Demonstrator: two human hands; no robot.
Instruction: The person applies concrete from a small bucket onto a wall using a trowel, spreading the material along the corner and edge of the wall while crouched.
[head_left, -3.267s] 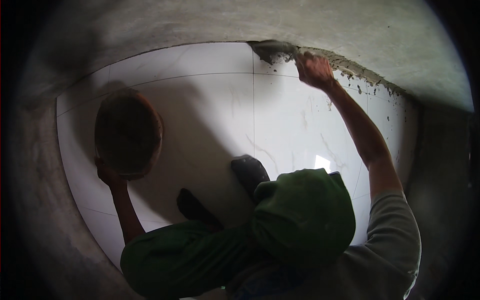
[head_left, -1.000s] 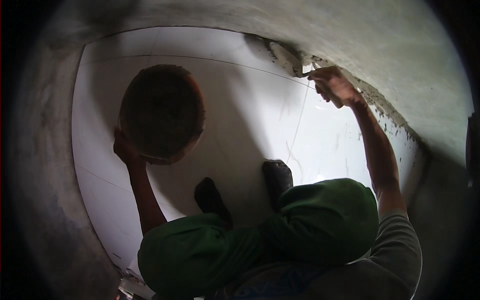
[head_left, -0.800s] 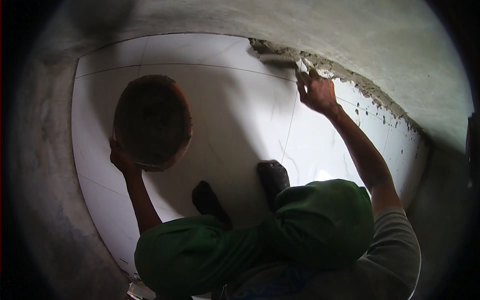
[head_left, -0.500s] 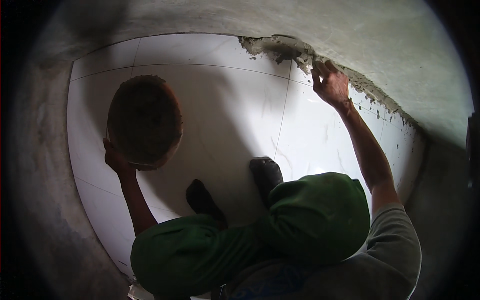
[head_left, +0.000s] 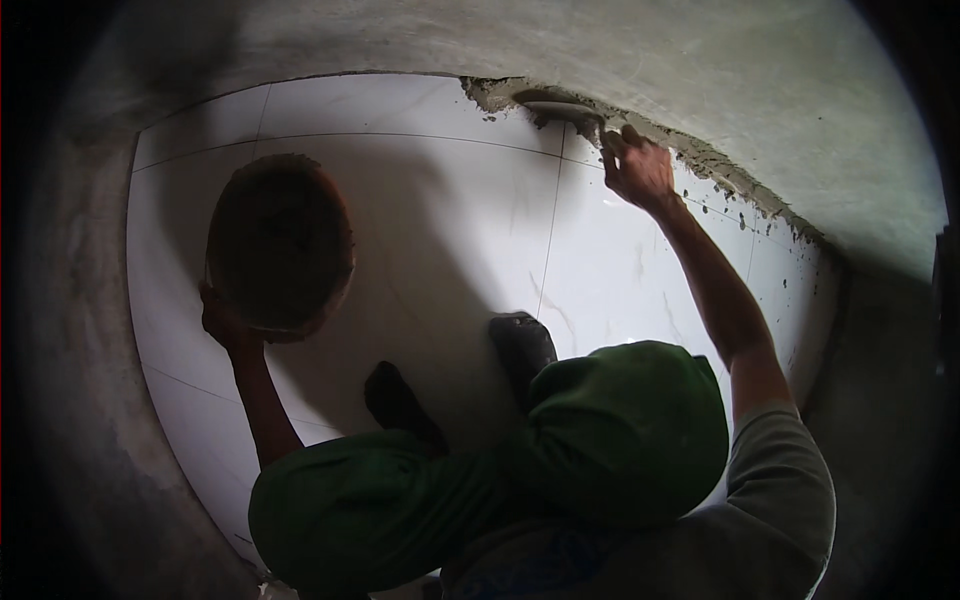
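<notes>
My right hand (head_left: 640,172) is closed round the handle of a trowel (head_left: 560,108), whose dark blade lies at the foot of the far wall. Rough wet mortar (head_left: 700,158) runs in a strip along the joint of wall and floor, on both sides of the blade. Over on the left, my left hand (head_left: 228,318) grips the near rim of a round, shallow basin (head_left: 282,245). The basin's inside is in shadow, so what it holds is hard to make out. My left fingers are partly hidden beneath it.
White floor tiles (head_left: 450,230) with thin joints lie under me. Grey plastered walls (head_left: 780,90) close in at the back, left and right. Mortar crumbs (head_left: 745,218) dot the tiles at right. My dark shoes (head_left: 522,350) stand in the middle, below my green-trousered knees.
My right hand has drawn the trowel slightly left and toward me, and its blade now shows more clearly. The basin stays in my left hand, nearly in place.
</notes>
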